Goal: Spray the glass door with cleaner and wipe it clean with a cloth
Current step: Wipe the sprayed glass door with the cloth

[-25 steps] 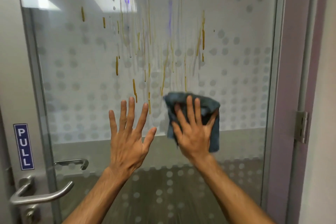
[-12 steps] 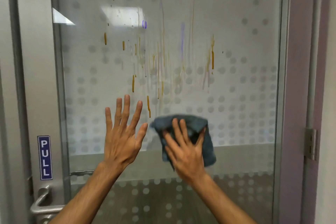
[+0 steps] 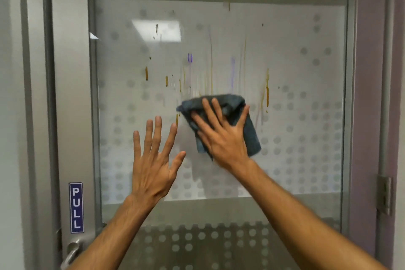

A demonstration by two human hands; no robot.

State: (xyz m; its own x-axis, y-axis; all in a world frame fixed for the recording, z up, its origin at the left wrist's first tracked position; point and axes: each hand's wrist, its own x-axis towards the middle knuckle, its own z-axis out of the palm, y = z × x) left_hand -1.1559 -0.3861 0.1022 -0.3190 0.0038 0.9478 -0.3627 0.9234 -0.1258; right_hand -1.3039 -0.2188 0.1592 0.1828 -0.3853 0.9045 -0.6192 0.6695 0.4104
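- Glass door fills the view, shut in its grey frame, and its frosted panel with the dot pattern is the landmark for every place below.
- Cloth, dark grey-blue and folded, lies flat on the panel near its middle, pressed there by the right hand.
- Right hand has its fingers spread wide over the cloth; they press it on the glass and do not curl around it.
- Left hand is raised just left of the cloth, fingers open and apart, holding nothing; whether it touches the panel I cannot tell.
- Brown drip stains and faint purple streaks still run down the upper half of the panel, above and beside the cloth, and 1 brown mark sits at the cloth's left edge.
- No spray bottle is in view, so I judge the spraying is done and the wiping is in its early part.
- Lower part of the panel, under the hands, looks free of drips; most dirt is left above the cloth.
- PULL sign and the handle are on the frame, left of the panel and low.
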